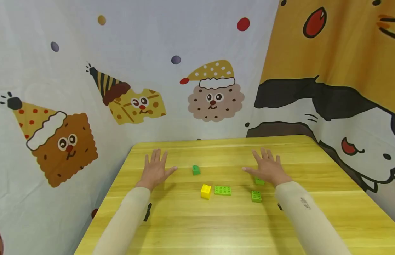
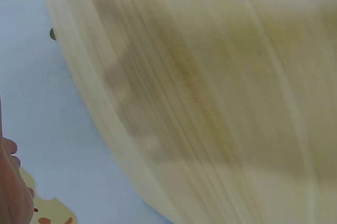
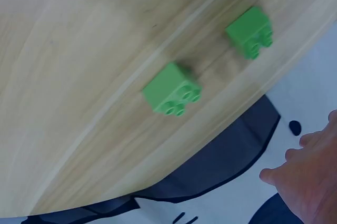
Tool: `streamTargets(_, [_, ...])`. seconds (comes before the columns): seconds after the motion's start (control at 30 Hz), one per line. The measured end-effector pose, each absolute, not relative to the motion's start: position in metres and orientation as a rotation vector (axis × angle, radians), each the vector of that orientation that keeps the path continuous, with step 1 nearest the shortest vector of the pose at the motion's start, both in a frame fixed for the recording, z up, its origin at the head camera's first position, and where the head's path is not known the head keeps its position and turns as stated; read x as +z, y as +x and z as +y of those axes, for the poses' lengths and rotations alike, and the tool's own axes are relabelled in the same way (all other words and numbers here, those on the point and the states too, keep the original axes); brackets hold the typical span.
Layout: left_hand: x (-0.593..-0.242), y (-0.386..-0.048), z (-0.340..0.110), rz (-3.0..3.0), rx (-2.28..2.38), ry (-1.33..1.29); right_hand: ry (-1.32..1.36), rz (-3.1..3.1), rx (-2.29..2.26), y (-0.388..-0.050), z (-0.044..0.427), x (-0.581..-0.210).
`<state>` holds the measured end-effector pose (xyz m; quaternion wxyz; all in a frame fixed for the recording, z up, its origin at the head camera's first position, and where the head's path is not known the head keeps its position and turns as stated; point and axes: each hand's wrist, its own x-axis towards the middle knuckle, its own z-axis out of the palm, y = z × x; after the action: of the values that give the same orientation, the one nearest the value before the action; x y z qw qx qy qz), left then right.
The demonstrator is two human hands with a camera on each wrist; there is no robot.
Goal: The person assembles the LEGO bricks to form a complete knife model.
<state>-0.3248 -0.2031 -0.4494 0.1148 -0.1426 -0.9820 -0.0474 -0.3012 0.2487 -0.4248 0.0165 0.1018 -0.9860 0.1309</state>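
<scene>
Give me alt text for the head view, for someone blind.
A person's left hand and right hand stretch out over a wooden table, fingers spread, holding nothing. On it lie a yellow block, a dark green block and three lime green blocks, one partly hidden by the right hand; a cartoon-printed cloth hangs behind.

On the table [image 1: 197, 226], one far-left block [image 1: 196, 170] is lying behind two middle blocks [image 1: 222, 190], and two right blocks [image 1: 256, 196] are lying one behind the other.

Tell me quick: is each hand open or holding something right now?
Left hand: open, holding nothing.
Right hand: open, holding nothing.
</scene>
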Motion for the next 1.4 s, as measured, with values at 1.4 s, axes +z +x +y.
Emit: streamTargets(1.4, [-0.481, -0.287, -0.118, -2.936, -1.533, -0.6, 0.357, -3.004, 1.172, -0.262, 0.157, -0.479])
